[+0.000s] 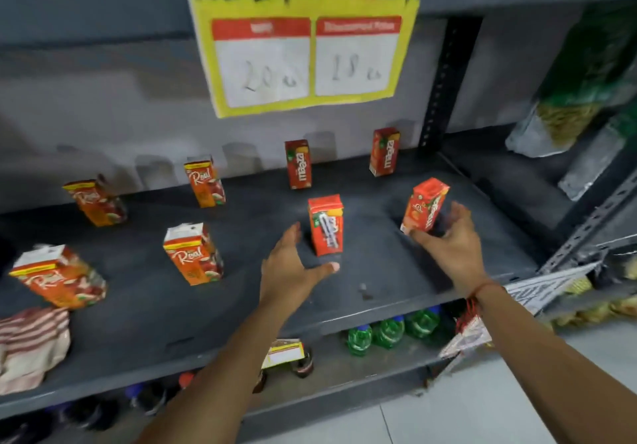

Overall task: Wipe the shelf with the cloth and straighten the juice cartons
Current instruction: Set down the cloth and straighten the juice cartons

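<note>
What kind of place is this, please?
Most likely a small grocery shop. A price sign reading "MARKET" hangs above a metal shelf of juice cartons, and bottled drinks stand on the shelf below.

Shelf [396, 292]: juice cartons [193, 254] + cloth [31, 343].
</note>
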`<action>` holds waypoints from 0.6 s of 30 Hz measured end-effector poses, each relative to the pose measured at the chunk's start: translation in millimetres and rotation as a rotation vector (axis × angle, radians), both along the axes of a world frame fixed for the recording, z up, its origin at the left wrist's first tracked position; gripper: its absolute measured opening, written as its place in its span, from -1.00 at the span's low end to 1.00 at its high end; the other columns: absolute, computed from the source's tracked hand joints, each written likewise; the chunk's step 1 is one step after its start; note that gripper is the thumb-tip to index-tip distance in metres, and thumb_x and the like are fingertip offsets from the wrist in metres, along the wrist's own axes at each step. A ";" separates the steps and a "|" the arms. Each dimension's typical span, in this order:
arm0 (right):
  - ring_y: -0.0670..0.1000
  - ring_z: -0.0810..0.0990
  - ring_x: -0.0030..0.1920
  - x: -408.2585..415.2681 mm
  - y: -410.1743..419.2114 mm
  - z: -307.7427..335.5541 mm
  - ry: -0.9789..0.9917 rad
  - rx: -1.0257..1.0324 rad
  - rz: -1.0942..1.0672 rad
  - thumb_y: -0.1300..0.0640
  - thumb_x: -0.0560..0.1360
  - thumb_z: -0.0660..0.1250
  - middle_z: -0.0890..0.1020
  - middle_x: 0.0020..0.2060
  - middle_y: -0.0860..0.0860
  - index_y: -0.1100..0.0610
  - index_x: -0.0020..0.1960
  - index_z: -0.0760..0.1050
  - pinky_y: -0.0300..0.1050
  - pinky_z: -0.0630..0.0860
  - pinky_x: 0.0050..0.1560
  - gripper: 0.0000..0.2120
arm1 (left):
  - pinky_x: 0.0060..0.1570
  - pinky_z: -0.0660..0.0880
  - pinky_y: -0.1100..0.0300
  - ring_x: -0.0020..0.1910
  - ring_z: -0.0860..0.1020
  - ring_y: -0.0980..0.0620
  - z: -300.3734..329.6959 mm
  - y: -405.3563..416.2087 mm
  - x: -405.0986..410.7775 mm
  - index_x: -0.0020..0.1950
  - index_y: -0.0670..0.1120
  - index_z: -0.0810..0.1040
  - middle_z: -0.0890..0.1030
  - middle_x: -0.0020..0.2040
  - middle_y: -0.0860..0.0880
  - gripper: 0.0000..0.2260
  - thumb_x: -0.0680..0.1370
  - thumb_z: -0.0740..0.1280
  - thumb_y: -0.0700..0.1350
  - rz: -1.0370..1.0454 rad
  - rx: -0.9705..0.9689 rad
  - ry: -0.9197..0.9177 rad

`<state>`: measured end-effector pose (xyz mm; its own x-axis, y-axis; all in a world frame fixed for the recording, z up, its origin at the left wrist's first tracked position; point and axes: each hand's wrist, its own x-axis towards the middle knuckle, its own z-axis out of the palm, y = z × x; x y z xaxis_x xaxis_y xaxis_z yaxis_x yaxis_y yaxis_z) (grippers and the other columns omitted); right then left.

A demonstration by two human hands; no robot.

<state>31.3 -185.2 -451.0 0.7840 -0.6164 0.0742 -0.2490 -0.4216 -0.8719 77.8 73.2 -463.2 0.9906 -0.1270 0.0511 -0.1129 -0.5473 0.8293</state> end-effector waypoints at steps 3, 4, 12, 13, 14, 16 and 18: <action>0.04 0.63 0.12 9.6 -5.7 -4.8 -0.029 0.018 0.041 -0.01 0.22 0.62 0.64 0.12 0.01 0.08 0.31 0.39 -0.02 0.52 0.18 -0.25 | 0.28 0.43 0.03 0.23 0.53 0.05 -2.2 -1.9 11.5 0.33 0.01 0.46 0.60 0.22 0.05 -0.27 0.20 0.61 0.08 0.011 0.022 -0.036; 0.03 0.64 0.08 11.6 -5.7 -4.9 -0.036 0.006 0.032 0.03 0.25 0.62 0.65 0.04 -0.02 0.08 0.28 0.42 -0.02 0.54 0.16 -0.32 | 0.24 0.44 0.04 0.18 0.55 0.05 -1.1 -1.8 13.2 0.27 0.01 0.51 0.61 0.14 0.07 -0.34 0.21 0.61 0.06 0.007 0.019 -0.042; 0.14 0.66 -0.06 18.4 0.3 -14.0 -0.082 -0.187 -0.031 -0.01 0.30 0.57 0.70 -0.08 0.09 0.15 0.02 0.51 -0.11 0.48 -0.10 -0.58 | -0.02 0.52 0.20 -0.12 0.59 0.20 3.1 -4.8 18.0 -0.08 0.10 0.60 0.65 -0.11 0.12 -0.69 0.26 0.59 0.06 -0.033 -0.010 -0.089; 0.17 0.66 -0.06 18.4 1.5 -14.5 -0.082 -0.211 -0.044 -0.03 0.31 0.56 0.70 -0.09 0.10 0.14 0.00 0.50 -0.11 0.46 -0.12 -0.59 | -0.02 0.52 0.20 -0.12 0.59 0.21 2.8 -4.0 18.0 -0.06 0.08 0.62 0.66 -0.10 0.11 -0.69 0.26 0.59 0.05 -0.037 -0.018 -0.083; 0.19 0.65 -0.06 18.3 3.0 -14.4 -0.074 -0.233 -0.059 -0.05 0.31 0.56 0.69 -0.10 0.11 0.14 -0.01 0.49 -0.10 0.44 -0.13 -0.59 | 0.00 0.53 0.20 -0.11 0.60 0.22 2.1 -2.9 18.2 -0.05 0.07 0.63 0.67 -0.08 0.10 -0.69 0.27 0.59 0.05 -0.040 -0.023 -0.079; 0.23 0.64 -0.05 17.4 7.3 -13.7 -0.062 -0.258 -0.083 -0.07 0.31 0.55 0.69 -0.11 0.12 0.14 -0.03 0.47 -0.08 0.42 -0.14 -0.58 | 0.03 0.55 0.17 -0.08 0.62 0.20 1.0 -1.6 18.2 -0.03 0.05 0.64 0.69 -0.06 0.09 -0.68 0.27 0.58 0.05 -0.041 -0.027 -0.077; 0.24 0.63 -0.04 15.7 11.6 -12.8 -0.060 -0.268 -0.105 -0.08 0.31 0.55 0.69 -0.10 0.12 0.14 -0.04 0.47 -0.09 0.38 -0.14 -0.58 | 0.04 0.55 0.15 -0.07 0.62 0.20 0.4 -1.1 17.7 -0.02 0.04 0.64 0.69 -0.05 0.09 -0.67 0.27 0.58 0.06 -0.036 -0.025 -0.076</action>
<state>46.9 -173.6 -463.7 0.7065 -0.6457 0.2897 -0.2548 -0.6139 -0.7471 95.6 72.1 -462.8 0.9786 -0.1600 0.1297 -0.1953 -0.5213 0.8307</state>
